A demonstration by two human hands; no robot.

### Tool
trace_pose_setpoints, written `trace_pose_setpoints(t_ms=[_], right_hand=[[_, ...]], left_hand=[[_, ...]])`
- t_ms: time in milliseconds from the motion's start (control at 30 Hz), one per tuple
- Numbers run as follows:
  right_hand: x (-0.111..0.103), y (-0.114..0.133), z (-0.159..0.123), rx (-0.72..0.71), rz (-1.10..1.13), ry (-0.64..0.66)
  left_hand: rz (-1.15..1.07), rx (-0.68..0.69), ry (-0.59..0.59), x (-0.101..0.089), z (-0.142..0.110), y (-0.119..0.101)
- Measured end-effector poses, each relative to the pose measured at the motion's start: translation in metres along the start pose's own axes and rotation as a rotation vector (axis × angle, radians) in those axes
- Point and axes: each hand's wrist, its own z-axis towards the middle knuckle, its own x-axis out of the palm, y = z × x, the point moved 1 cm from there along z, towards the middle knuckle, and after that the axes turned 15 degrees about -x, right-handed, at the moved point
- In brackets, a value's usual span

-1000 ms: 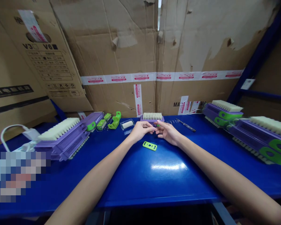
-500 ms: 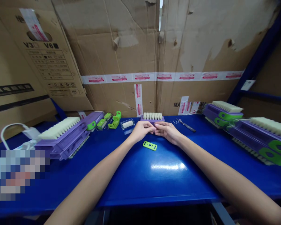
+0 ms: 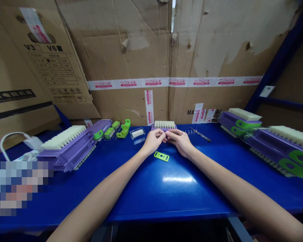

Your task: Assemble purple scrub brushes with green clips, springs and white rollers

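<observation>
My left hand (image 3: 154, 139) and my right hand (image 3: 179, 141) meet fingertip to fingertip above the middle of the blue table. The fingers of both are pinched together; whatever lies between them is too small or hidden to name. Just below the hands, a flat green plate (image 3: 161, 156) with a round hole and slots lies on the table. Behind them sits a purple brush (image 3: 164, 125) with pale bristles facing up. Small wire coils, apparently springs (image 3: 191, 132), are scattered beside my right hand, near a thin tool with a dark handle (image 3: 205, 137).
Stacked purple brushes stand at the left (image 3: 65, 148) and right (image 3: 275, 148). Between the left stack and my hands are green curved parts (image 3: 124, 129), green-topped clear cases (image 3: 109, 133) and a clear box with a white block (image 3: 137, 133). Cardboard (image 3: 131, 60) walls the back.
My hands stay pinched together, with the fingers shifted slightly and my left hand a little to the right. The green plate and surrounding parts have stayed in place.
</observation>
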Motion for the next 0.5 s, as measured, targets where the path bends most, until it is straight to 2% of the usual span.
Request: trace_pose_setpoints(t_ms=[233, 367, 500], right_hand=[[-0.0004, 0.0035, -0.0002, 0.125, 0.005, 0.011], [-0.0019, 0.0025, 0.0017, 0.069, 0.044, -0.011], [-0.0014, 0.0025, 0.0019, 0.049, 0.024, 0.007]], left_hand=[[0.014, 0.025, -0.003, 0.0014, -0.0015, 0.0007], [-0.025, -0.003, 0.030, 0.0027, -0.0008, 0.0008], [-0.004, 0.029, 0.019, 0.0027, -0.0005, 0.0018]])
